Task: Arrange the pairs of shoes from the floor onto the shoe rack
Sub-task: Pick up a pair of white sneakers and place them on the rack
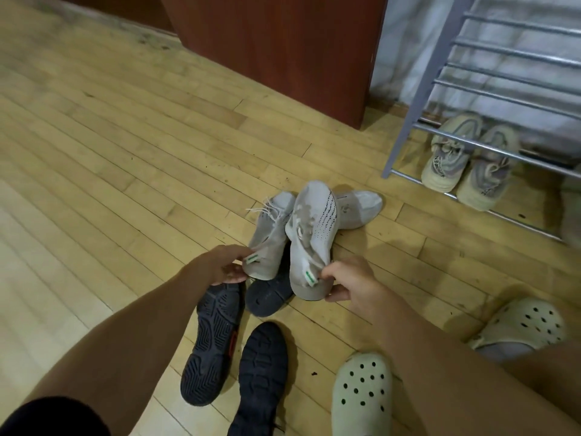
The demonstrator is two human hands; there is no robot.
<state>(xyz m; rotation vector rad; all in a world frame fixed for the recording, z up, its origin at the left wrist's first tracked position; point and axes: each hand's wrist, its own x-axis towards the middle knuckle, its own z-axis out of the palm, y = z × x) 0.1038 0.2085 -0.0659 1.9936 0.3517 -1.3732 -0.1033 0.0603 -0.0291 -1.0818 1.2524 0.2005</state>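
One beige pair (468, 162) already sits on the rack (490, 89) at two o'clock. The left hand (226, 265) and right hand (349, 281) each pinch a grey sneaker (311, 234) by its heel (centre floor). Dark shoes (213, 347) at six o'clock remain.

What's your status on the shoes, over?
Left hand pinching heel of one grey sneaker, right hand on its mate. One beige pair already on rack. Dark shoes underneath, no obstruction.
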